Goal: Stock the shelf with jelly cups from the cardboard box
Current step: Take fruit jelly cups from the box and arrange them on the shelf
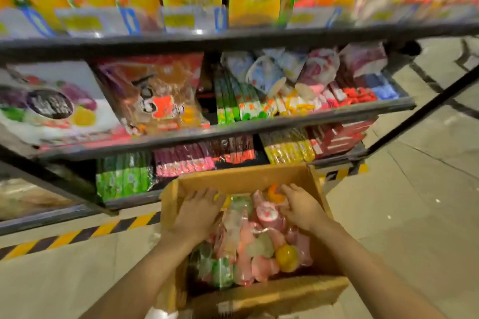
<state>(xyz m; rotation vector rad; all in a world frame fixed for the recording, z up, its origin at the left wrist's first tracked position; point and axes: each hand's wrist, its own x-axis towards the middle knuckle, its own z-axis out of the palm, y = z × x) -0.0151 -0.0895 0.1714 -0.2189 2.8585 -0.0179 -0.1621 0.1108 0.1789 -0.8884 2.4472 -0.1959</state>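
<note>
Jelly cups (pixel 259 235) (boxed) lie under both hands' fingers (pixel 287 189).

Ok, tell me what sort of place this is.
Most likely a shop aisle, perhaps a supermarket: tiered shelves packed with bright snack packets, price tags on the top shelf edge, and a cardboard box of jelly cups being unpacked.
</note>
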